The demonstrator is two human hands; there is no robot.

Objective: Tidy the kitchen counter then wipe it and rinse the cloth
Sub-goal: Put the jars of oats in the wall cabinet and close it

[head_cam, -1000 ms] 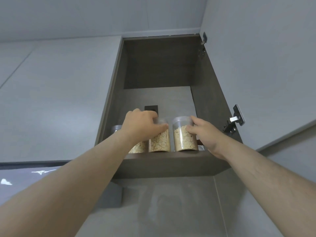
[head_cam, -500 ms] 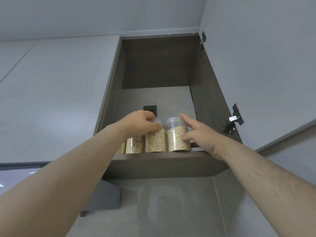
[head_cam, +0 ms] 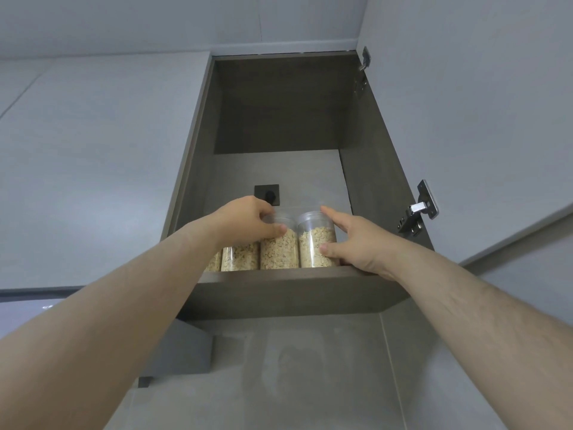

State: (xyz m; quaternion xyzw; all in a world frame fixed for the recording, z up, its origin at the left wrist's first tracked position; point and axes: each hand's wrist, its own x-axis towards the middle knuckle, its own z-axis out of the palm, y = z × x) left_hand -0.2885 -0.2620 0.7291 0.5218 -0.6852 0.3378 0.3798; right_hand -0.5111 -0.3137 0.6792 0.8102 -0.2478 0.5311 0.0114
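Clear cylindrical plastic jars of pale oat flakes stand in a row along the front of the shelf in the open dark-wood wall cabinet (head_cam: 279, 119), which is where the counter's clutter is being stowed, presumably so the counter is bare for wiping. Four show: the rightmost jar (head_cam: 316, 243), the second jar (head_cam: 279, 251) touching its left side, a third jar (head_cam: 240, 257) next along, and a sliver of a fourth jar (head_cam: 213, 262) mostly hidden by the forearm. The left hand (head_cam: 245, 221) reaches over the row with fingers curled round the top of the second jar, gripping it, likely to steady the line while its neighbour is nudged in. The right hand (head_cam: 356, 240) lies against the right side of the rightmost jar with straight, spread fingers and the thumb on its front, pressing rather than clasping, which suits sliding it sideways. The cabinet door (head_cam: 465, 103) stands swung open to the right on its metal hinge (head_cam: 420, 209), and a small black square fitting (head_cam: 266, 195) sits on the back wall behind the jars. Against the frame a second ago, the whole row sits further left on the shelf, the third and fourth jars have emerged from behind the left hand, and the right hand has gone from fingers wrapped around the jar to flat, extended ones.
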